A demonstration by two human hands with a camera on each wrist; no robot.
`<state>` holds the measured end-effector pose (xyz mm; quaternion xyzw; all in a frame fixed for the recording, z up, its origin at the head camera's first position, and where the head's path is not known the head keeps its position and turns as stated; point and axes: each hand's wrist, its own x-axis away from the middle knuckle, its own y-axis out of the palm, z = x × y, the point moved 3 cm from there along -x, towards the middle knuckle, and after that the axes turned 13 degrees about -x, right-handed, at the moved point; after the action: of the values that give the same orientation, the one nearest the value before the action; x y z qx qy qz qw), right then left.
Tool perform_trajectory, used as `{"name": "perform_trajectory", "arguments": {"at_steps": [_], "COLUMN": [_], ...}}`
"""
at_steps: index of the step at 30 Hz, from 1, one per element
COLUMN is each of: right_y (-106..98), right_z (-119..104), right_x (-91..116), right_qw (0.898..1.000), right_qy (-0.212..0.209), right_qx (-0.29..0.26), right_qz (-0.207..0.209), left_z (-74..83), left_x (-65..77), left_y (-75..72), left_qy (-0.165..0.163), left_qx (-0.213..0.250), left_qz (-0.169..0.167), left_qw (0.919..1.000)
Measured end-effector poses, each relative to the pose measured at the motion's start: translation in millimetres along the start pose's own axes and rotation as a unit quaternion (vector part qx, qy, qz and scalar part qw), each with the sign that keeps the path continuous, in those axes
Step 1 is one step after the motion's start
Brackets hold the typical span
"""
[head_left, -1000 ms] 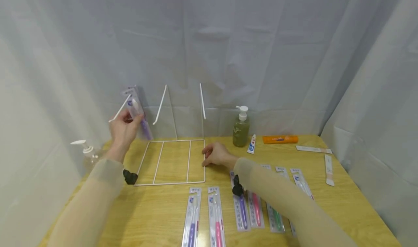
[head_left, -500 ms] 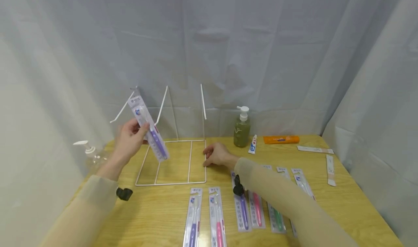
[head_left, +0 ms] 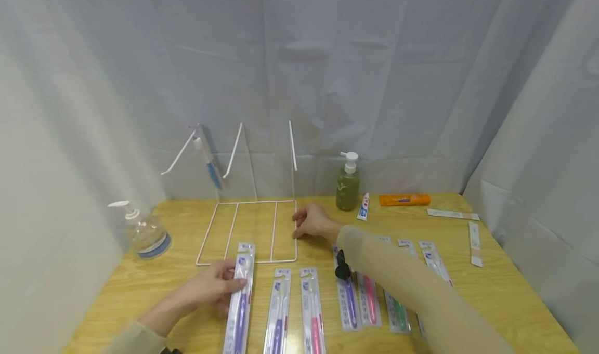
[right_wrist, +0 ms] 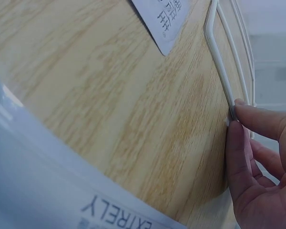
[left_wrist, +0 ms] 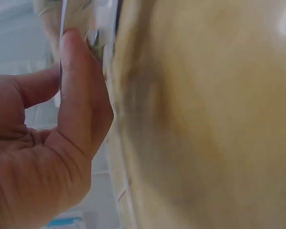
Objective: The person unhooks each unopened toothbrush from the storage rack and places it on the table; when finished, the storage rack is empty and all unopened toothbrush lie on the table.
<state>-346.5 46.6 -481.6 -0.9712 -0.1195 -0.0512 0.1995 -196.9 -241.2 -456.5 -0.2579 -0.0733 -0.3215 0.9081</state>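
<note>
My left hand (head_left: 212, 286) pinches a packaged purple toothbrush (head_left: 241, 302) between thumb and fingers, low over the table in front of the wire rack. In the left wrist view the hand (left_wrist: 62, 129) holds the thin package (left_wrist: 78, 14) edge-on. My right hand (head_left: 312, 222) pinches the right side wire of the white wire rack (head_left: 255, 202); the right wrist view shows thumb and finger of that hand (right_wrist: 262, 157) on the rack's wire (right_wrist: 221, 67). A packaged blue toothbrush (head_left: 209, 164) hangs on the rack's left hook (head_left: 180, 151). The middle hook (head_left: 234, 148) and right hook (head_left: 292, 146) hold nothing.
Packaged purple (head_left: 278, 312) and pink (head_left: 312, 312) toothbrushes lie in front, with several more under my right forearm. A clear pump bottle (head_left: 147, 234) stands left. Behind are a green pump bottle (head_left: 347, 187), small toothpaste tube (head_left: 363, 207) and orange box (head_left: 404, 200). Curtains surround the table.
My left hand has carried the purple toothbrush from the rack's left hook down and right to the front of the table. The blue toothbrush hanging behind is now exposed. My right hand stays put.
</note>
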Motion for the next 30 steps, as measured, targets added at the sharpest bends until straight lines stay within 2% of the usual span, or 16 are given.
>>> {"name": "perform_trajectory", "arguments": {"at_steps": [4,6,10,13,15,17,21,23,27,30], "right_y": [-1.1,-1.6,-1.7,-0.9,-0.3,0.3,1.1,0.2,-2.6,-2.6], "right_z": [-0.2,0.2,1.4,1.8,1.8,0.8,-0.1,-0.7,-2.5,-3.3], "right_x": [0.7,0.5,-0.8,-2.1,-2.8,-3.7,-3.8,-3.1,-0.3,1.1], "right_qw": [1.0,1.0,1.0,1.0,1.0,1.0,1.0,1.0,1.0,1.0], "right_qy": [0.0,0.001,0.003,0.0,-0.003,-0.005,-0.002,-0.002,-0.006,-0.012], "right_qx": [-0.005,-0.002,0.008,0.015,0.02,0.021,0.022,0.022,0.019,0.02], "right_qz": [-0.001,0.001,0.001,-0.001,-0.004,-0.006,-0.007,-0.004,-0.006,-0.01], "left_z": [-8.8,-10.2,-9.9,-9.2,-8.5,-7.0,0.1,7.2,26.0,40.4], "left_x": [5.2,6.4,8.6,11.9,13.3,12.6,0.4,-9.6,-28.1,-38.0], "left_y": [23.3,29.7,32.6,21.5,6.4,-14.3,-60.7,-85.4,-135.8,-166.1], "left_qy": [-0.027,-0.039,-0.053,-0.063,-0.064,-0.057,-0.021,-0.002,0.024,0.017], "left_qx": [0.034,0.042,0.025,-0.026,-0.062,-0.08,-0.055,-0.04,-0.034,-0.037], "left_qz": [-0.047,-0.056,-0.05,-0.019,0.012,0.052,0.163,0.228,0.326,0.399], "left_qw": [0.998,0.9968,0.9971,0.9975,0.996,0.9938,0.9849,0.9728,0.9446,0.9159]}}
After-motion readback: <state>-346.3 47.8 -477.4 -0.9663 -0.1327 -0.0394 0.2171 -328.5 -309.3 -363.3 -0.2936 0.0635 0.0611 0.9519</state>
